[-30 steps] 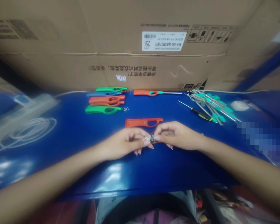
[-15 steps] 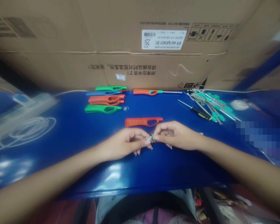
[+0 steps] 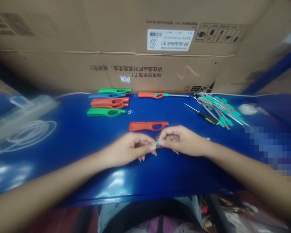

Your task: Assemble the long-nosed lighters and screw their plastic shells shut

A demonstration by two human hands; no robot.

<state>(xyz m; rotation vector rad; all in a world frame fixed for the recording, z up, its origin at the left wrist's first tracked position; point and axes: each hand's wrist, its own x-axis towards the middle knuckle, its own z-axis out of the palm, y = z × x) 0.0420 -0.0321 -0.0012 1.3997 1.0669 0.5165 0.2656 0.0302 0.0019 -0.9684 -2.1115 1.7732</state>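
Both hands meet at the middle of the blue table (image 3: 70,139). My left hand (image 3: 129,149) pinches one end of a small lighter part (image 3: 157,142), red and teal with a bit of metal. My right hand (image 3: 181,139) pinches the other end, and its fingers hide most of the part. Just behind the hands lies an orange lighter shell half (image 3: 147,126), flat on the table and untouched.
Green, blue and orange lighter bodies (image 3: 109,103) lie in a row at the back. A long orange lighter (image 3: 160,94), a screwdriver (image 3: 205,115) and a heap of metal tubes with teal ends (image 3: 220,108) lie at the right. A white cable coil (image 3: 26,134) sits left. A cardboard box (image 3: 145,45) walls the back.
The hands have stayed pinched together on the small part, with only slight finger shifts. Nothing else on the table moved.
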